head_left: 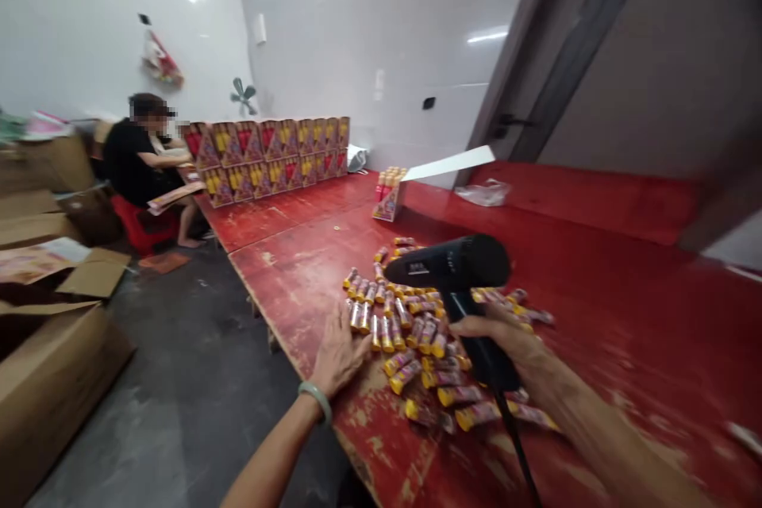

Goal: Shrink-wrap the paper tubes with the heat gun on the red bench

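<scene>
My right hand is wrapped round the handle of a black hair dryer, whose nozzle points left over the table. A dark cord hangs down from its handle. Below and around the dryer lie several small wrapped tubes with yellow ends, some lined up side by side and others scattered. Flat on the red table, my left hand rests with fingers stretched out, its fingertips and thumb beside the tubes at their left edge. A pale green bangle circles the left wrist.
A two-tier row of filled display boxes stands along the far left of the red table. One open box with a raised white lid stands mid-table, near a clear plastic bag. Another person sits at left, beyond cardboard cartons.
</scene>
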Available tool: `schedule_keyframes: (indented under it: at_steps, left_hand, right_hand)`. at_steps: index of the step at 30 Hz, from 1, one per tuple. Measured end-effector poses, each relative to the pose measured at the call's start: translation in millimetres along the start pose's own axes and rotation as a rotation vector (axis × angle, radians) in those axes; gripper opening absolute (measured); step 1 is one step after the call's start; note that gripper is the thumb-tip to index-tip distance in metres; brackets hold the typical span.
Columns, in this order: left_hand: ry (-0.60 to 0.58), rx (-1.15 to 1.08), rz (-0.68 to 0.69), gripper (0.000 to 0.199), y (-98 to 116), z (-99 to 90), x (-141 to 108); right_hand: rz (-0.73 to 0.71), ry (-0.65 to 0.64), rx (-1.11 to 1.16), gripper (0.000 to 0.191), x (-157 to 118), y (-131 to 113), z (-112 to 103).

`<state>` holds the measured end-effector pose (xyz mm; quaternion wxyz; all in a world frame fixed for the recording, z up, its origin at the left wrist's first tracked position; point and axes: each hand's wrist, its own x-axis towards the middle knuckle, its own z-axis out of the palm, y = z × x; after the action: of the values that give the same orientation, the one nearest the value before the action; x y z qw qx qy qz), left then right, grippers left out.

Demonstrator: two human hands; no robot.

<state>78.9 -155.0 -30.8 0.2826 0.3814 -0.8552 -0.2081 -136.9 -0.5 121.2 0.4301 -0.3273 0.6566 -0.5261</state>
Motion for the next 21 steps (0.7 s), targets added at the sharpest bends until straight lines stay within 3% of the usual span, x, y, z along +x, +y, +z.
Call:
schedule_keyframes:
  at_steps: [3, 8, 11, 15, 21]
  left_hand:
    - [0.059, 0.126, 0.082, 0.074, -9.1, 8.8, 1.3]
    - [0.091, 0.228, 0.114, 0.068, -12.5, 13.5, -1.4]
    - [0.111, 0.254, 0.143, 0.066, -13.0, 14.1, -0.7]
    - [0.097, 0.238, 0.147, 0.064, -13.5, 12.5, 1.2]
    - [0.087, 0.178, 0.139, 0.059, -15.1, 8.7, 4.4]
  right_hand:
    - [-0.022, 0.039, 0.018, 0.035, 29.0, 5.0, -8.7]
    - [-0.055, 0.174, 0.095, 0.03, 60.7, -3.9, -34.6]
    - [-0.058, 0.201, 0.117, 0.031, 63.8, -5.4, -43.2]
    - [-0.07, 0.142, 0.133, 0.036, 67.8, -7.1, -41.9]
    - [-0.041, 0.17, 0.176, 0.024, 62.0, -4.8, -56.5]
